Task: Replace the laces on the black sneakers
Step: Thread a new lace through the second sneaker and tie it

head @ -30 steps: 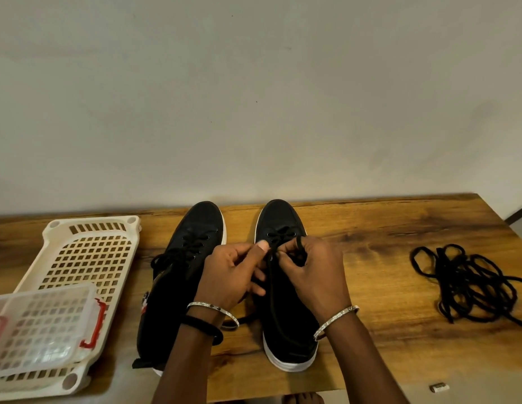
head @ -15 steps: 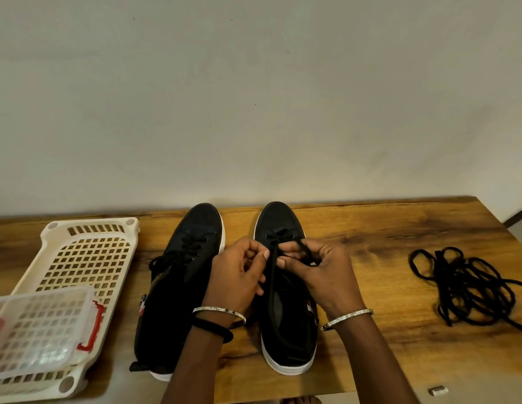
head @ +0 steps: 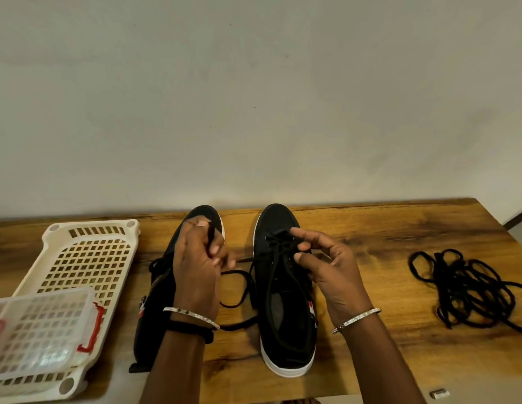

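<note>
Currently my left hand [head: 198, 266] grips the lace [head: 235, 272] end and my right hand [head: 329, 269] seems to pinch it at the right sneaker's [head: 278, 218] eyelets. An uneven tug could unthread it.

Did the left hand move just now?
Yes. The left hand went left, off the right sneaker and over the left sneaker, holding a lace.

A wooden worktop [head: 370, 228] with dark grain streaks runs left to right against a plain pale wall [head: 254, 97]. At its left end lies a white perforated plastic tray [head: 92, 223], set at a slant. A clear plastic box [head: 38, 330] with a gridded lid rests on the tray's near end, a red clip [head: 92, 328] on its right side. Past the worktop's near right edge lies a small pale object [head: 439, 393], too small to identify.
</note>
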A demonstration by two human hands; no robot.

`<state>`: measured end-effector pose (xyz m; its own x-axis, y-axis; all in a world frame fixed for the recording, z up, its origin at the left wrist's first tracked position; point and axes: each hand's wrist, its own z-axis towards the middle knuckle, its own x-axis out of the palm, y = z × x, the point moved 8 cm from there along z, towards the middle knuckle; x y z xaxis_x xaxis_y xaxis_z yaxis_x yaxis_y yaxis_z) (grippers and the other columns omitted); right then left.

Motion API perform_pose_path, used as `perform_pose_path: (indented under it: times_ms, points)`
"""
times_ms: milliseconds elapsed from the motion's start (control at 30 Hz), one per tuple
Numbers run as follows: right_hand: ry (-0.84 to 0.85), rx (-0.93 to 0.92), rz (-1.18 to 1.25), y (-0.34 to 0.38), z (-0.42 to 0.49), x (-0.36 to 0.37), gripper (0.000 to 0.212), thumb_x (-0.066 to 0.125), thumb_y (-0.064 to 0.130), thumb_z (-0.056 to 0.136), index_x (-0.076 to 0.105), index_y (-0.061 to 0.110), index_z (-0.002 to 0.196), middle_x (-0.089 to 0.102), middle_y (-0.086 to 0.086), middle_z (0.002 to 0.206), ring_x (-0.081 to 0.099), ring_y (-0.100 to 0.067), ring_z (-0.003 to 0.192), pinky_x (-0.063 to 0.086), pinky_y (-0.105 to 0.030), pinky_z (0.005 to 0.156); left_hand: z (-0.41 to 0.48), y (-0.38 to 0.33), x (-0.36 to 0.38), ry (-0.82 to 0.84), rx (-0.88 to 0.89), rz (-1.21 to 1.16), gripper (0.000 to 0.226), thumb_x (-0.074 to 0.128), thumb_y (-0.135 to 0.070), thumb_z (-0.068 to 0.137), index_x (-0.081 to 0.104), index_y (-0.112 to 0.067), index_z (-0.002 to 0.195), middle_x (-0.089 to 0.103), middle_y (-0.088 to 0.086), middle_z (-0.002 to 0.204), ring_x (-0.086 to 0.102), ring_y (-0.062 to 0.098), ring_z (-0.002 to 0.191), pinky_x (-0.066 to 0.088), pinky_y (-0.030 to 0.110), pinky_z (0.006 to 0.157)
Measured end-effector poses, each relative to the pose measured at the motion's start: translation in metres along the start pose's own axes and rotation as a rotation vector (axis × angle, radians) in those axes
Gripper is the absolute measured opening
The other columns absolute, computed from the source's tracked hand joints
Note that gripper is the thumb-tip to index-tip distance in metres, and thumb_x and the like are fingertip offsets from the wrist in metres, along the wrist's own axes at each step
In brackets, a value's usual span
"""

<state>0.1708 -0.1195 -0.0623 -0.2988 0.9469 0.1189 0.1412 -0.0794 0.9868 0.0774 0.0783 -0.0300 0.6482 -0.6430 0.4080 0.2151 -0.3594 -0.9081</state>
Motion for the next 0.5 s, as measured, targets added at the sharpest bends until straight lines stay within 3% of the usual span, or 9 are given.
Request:
perform_pose_path:
  times_ms: [67,133,200,267,333,400,500]
  points:
    - [-0.061,0.016,0.014,0.000,0.001,-0.009,0.043,0.056,-0.021,0.085,0.076,0.011,0.106,0.059,0.001,0.080,0.055,-0.001,0.061,0.044,-0.011,0.055,0.001,-0.011,-0.002,0.046,0.194,0.395,0.017,0.048,-0.026,0.101,0.055,-0.021,0.086,0.042,-0.002,0.057,0.036,0.009,0.048,0.033,0.027,0.048]
    - [-0.134,0.029,-0.015,-0.004,0.003,-0.019,0.042,0.054,-0.020,0.085,0.077,0.012,0.102,0.063,-0.003,0.083,0.052,-0.004,0.059,0.042,-0.011,0.050,-0.007,-0.016,0.016,0.224,0.443,0.817,0.020,0.055,-0.046,0.092,0.065,-0.029,0.093,0.055,-0.009,0.063,0.051,0.005,0.055,0.043,0.022,0.051]
    - [-0.206,0.042,-0.080,-0.009,0.004,-0.028,0.039,0.056,-0.015,0.086,0.078,0.016,0.095,0.070,-0.002,0.085,0.053,-0.003,0.059,0.040,-0.011,0.048,-0.014,-0.002,0.026,0.335,0.530,1.253,0.029,0.057,-0.060,0.088,0.070,-0.034,0.092,0.057,-0.016,0.074,0.057,0.003,0.069,0.043,0.019,0.054]
    - [-0.250,0.049,-0.142,-0.013,0.005,-0.035,0.036,0.059,-0.010,0.087,0.078,0.020,0.089,0.072,0.004,0.080,0.054,0.001,0.058,0.040,-0.012,0.049,-0.014,0.007,0.026,0.302,0.525,1.519,0.029,0.058,-0.058,0.089,0.071,-0.033,0.086,0.050,-0.014,0.075,0.051,0.004,0.071,0.031,0.017,0.052]
    - [-0.271,0.054,-0.182,-0.017,0.006,-0.040,0.032,0.062,-0.006,0.088,0.079,0.022,0.086,0.069,0.010,0.074,0.056,0.001,0.060,0.041,-0.016,0.054,-0.012,0.008,0.024,0.275,0.526,1.442,0.029,0.055,-0.052,0.093,0.067,-0.028,0.080,0.047,-0.011,0.075,0.049,0.006,0.068,0.027,0.018,0.052]
    - [-0.278,0.061,-0.217,-0.021,0.007,-0.043,0.029,0.064,-0.001,0.089,0.079,0.024,0.085,0.069,0.013,0.073,0.058,-0.004,0.067,0.043,-0.021,0.059,-0.009,0.004,0.024,0.269,0.514,1.137,0.033,0.052,-0.047,0.095,0.062,-0.021,0.076,0.047,-0.010,0.077,0.049,0.008,0.068,0.033,0.017,0.058]
    - [-0.277,0.071,-0.263,-0.022,0.007,-0.042,0.024,0.068,0.003,0.089,0.078,0.024,0.083,0.072,0.011,0.077,0.064,-0.007,0.074,0.047,-0.028,0.066,-0.002,0.000,0.019,0.219,0.230,0.569,0.028,0.053,-0.036,0.097,0.068,-0.017,0.081,0.056,-0.005,0.083,0.054,0.006,0.074,0.041,0.022,0.076]
